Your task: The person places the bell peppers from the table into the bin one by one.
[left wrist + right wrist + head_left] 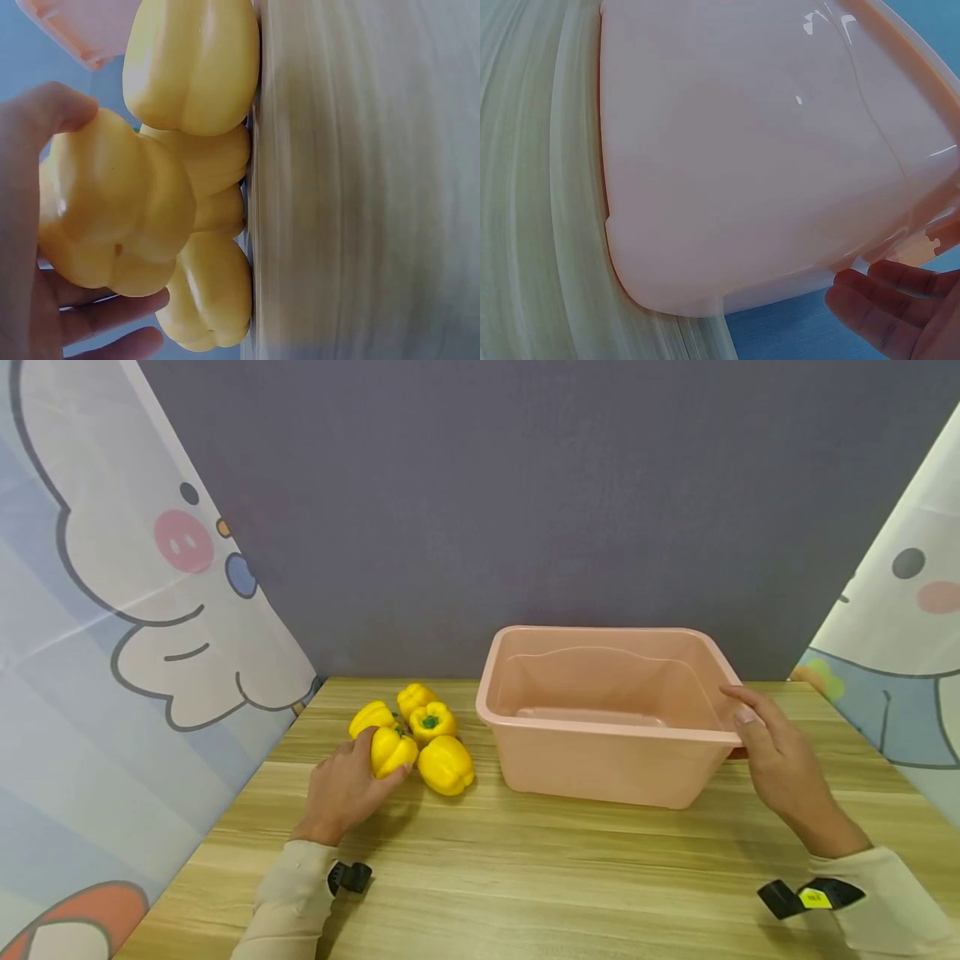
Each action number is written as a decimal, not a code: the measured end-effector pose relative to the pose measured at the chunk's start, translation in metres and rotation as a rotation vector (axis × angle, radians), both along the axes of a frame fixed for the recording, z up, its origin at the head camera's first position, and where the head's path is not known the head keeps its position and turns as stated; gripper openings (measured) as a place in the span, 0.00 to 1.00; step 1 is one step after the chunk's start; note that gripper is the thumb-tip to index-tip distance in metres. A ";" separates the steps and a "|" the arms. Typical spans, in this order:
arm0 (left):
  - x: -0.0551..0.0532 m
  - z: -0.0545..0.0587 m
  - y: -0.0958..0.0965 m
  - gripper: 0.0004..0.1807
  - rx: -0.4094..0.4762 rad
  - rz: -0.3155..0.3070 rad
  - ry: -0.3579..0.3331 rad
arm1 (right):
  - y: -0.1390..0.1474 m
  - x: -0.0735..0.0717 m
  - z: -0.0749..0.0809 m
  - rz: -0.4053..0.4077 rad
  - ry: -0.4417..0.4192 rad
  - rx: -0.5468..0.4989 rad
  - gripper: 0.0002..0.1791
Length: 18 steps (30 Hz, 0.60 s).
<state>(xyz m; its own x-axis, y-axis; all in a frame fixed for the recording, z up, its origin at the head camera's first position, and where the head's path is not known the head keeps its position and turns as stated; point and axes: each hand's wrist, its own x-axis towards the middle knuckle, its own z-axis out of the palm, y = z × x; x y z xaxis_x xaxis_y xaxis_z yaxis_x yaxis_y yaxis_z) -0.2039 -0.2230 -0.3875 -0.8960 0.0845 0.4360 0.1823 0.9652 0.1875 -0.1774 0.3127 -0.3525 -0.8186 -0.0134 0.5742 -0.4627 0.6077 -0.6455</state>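
My left hand (pixel 341 793) grips a yellow bell pepper (pixel 393 752) between thumb and fingers. In the left wrist view this pepper (pixel 112 195) is off the tabletop, its bottom end facing the camera. Right behind and beside it sit more yellow bell peppers: one at the left (pixel 372 718), one at the back (pixel 416 697), one with a green stem (pixel 432 723) and one in front (pixel 446 767). At the right end of a pink plastic tub (pixel 600 768), my right hand (pixel 787 768) holds the rim, thumb on top and fingers (pixel 877 307) underneath.
Everything stands on a wood-grain table (pixel 525 877). A dark grey wall (pixel 562 502) rises behind the tub. Cartoon-printed panels flank the table, one at the left (pixel 135 635) and one at the right (pixel 915 635).
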 end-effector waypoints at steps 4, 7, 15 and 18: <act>0.001 0.001 0.001 0.43 0.012 -0.002 0.018 | 0.000 0.001 0.000 -0.002 0.001 0.001 0.23; 0.002 0.001 0.001 0.43 0.025 -0.005 0.039 | 0.000 0.000 -0.001 -0.007 0.003 0.005 0.23; 0.003 0.003 0.003 0.43 0.047 -0.004 0.092 | 0.000 0.000 -0.001 -0.014 0.003 0.005 0.23; 0.003 0.003 0.003 0.43 0.060 0.003 0.097 | 0.000 0.000 -0.001 -0.015 0.002 0.008 0.23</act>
<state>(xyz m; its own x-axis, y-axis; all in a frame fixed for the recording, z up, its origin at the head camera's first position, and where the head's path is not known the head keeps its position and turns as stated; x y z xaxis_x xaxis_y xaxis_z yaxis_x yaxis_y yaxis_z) -0.2013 -0.2200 -0.3842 -0.8497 0.0531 0.5246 0.1993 0.9535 0.2263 -0.1773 0.3126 -0.3530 -0.8176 -0.0054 0.5758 -0.4548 0.6194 -0.6399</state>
